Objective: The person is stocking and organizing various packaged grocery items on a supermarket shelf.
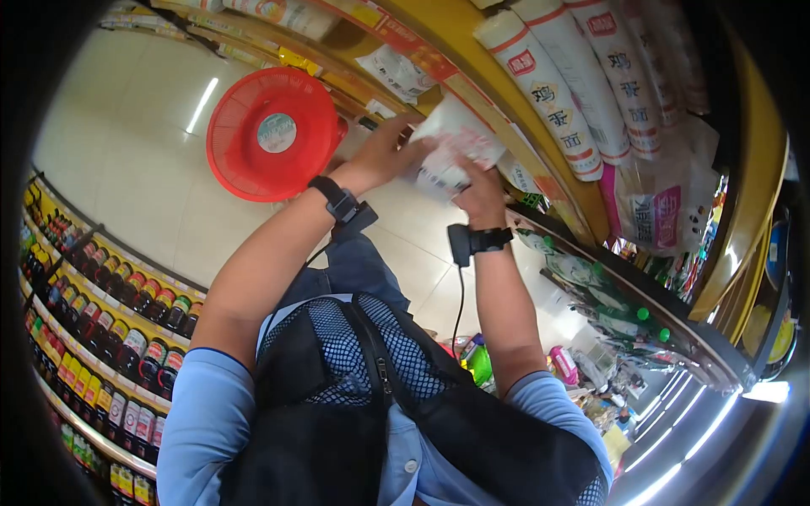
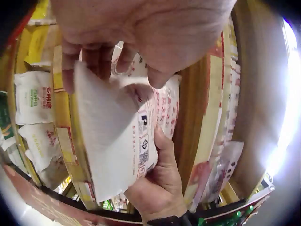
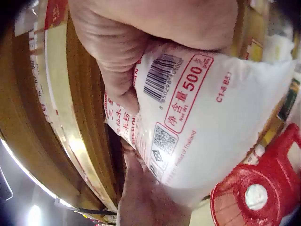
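Observation:
A white plastic bag of rice flour [image 1: 456, 143] with red print is held between both hands in front of the shelves. My right hand [image 1: 483, 198] grips one side of it, thumb on the printed face beside the barcode in the right wrist view. My left hand [image 1: 384, 160] holds the opposite side, with fingers curled over the bag [image 2: 117, 136] and thumb on its face in the left wrist view. The bag [image 3: 211, 122] is marked 500 grams and is tilted; parts of the left fingers are hidden behind it.
A red plastic basket [image 1: 240, 160] with a round label lies beyond my left forearm. Long white noodle packs [image 1: 540, 93] fill the shelf at upper right. Smaller white bags [image 2: 35, 99] sit on a lower shelf. Rows of sauce bottles [image 1: 126, 337] line the shelves at left.

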### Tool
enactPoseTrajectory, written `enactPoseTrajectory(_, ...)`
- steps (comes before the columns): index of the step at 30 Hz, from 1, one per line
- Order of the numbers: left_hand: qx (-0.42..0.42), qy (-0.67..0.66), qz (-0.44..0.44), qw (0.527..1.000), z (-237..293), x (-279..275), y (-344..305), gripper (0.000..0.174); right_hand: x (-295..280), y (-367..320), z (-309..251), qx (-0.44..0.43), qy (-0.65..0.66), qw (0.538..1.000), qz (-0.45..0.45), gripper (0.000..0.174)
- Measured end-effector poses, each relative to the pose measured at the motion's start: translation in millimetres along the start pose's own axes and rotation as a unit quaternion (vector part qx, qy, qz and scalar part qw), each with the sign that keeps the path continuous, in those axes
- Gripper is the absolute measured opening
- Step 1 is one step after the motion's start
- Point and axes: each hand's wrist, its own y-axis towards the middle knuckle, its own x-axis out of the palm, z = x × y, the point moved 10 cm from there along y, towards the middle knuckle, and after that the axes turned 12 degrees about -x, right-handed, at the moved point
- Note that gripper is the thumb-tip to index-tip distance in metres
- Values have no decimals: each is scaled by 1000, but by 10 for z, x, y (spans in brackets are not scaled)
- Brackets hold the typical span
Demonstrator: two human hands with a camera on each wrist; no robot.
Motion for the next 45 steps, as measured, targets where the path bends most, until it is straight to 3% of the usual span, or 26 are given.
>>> enactPoseTrajectory(2, -48, 6, 65, 997, -231, -221, 82, 43, 98, 136, -342, -24, 0, 999, 21, 52)
enactPoseTrajectory(3, -36, 33, 78, 996, -221, -347, 59, 39, -185, 282, -420, -73, -68, 993, 71, 50)
enactPoseTrajectory(4, -27, 39, 95, 994, -299, -468, 57, 40, -410, 460, -405, -88, -85, 991, 61, 47)
enactPoseTrajectory(5, -19, 45, 112, 993, -395, -590, 69, 41, -561, 571, -591, -166, -405, 898, 39, 40)
enactPoseTrajectory(6, -9, 51, 129, 990, -470, -707, 85, 42, -488, 616, -700, -228, -676, 701, 10, 40)
enactPoseTrajectory(9, 27, 100, 136, 985, -165, -981, 127, 42, -439, 701, -714, -217, -706, 674, 7, 41)
enactPoseTrajectory(12, 72, 152, 145, 975, 140, -1107, 310, 42, -660, 886, -416, -157, -826, 540, -29, 31)
enactPoseTrajectory(13, 97, 174, 154, 968, 250, -1119, 386, 42, -851, 916, -363, -173, -692, 700, 29, 36)
enactPoseTrajectory(16, 109, 217, 146, 959, 386, -1073, 659, 46, -617, 891, -172, -320, -748, 582, -17, 37)
enactPoseTrajectory(17, 133, 247, 144, 949, 450, -1025, 708, 47, -796, 911, -205, -284, -654, 700, 25, 42)
enactPoseTrajectory(18, 156, 278, 140, 938, 513, -963, 729, 48, -626, 812, -380, -259, -539, 797, 82, 52)
enactPoseTrajectory(21, 151, 303, 152, 929, 608, -869, 796, 50, -469, 614, -499, -254, -524, 804, 126, 51)
enactPoseTrajectory(23, 123, 283, 132, 942, 565, -858, 890, 48, -273, 332, -585, -251, -441, 847, 156, 50)
enactPoseTrajectory(27, 68, 283, 77, 954, 617, -795, 983, 46, 253, -81, -397, -301, -368, 874, 94, 49)
enactPoseTrajectory(29, 113, 308, 91, 940, 540, -785, 1088, 41, 563, -63, -262, -327, -408, 853, 10, 48)
enactPoseTrajectory(32, 130, 308, 118, 935, 431, -862, 1265, 38, 864, 322, -92, -245, -322, 914, -20, 48)
enactPoseTrajectory(33, 128, 301, 125, 937, 414, -878, 1302, 38, 943, 435, -59, -174, -252, 952, -1, 46)
enactPoseTrajectory(36, 190, 211, 154, 947, 462, -941, 1189, 36, 888, 811, 185, -90, -167, 982, 19, 30)
enactPoseTrajectory(37, 185, 184, 157, 953, 474, -959, 1146, 36, 912, 831, 172, -80, -145, 985, 41, 23)
enactPoseTrajectory(40, 169, 138, 163, 962, 518, -972, 870, 34, 802, 905, 208, -72, -104, 991, 40, 24)
enactPoseTrajectory(43, 157, 130, 160, 966, 613, -999, 450, 30, 986, 685, -51, -122, -188, 974, -11, 34)
enactPoseTrajectory(45, 164, 88, 159, 970, 621, -1075, 87, 29, 1120, 535, -212, -182, -291, 936, -79, 46)
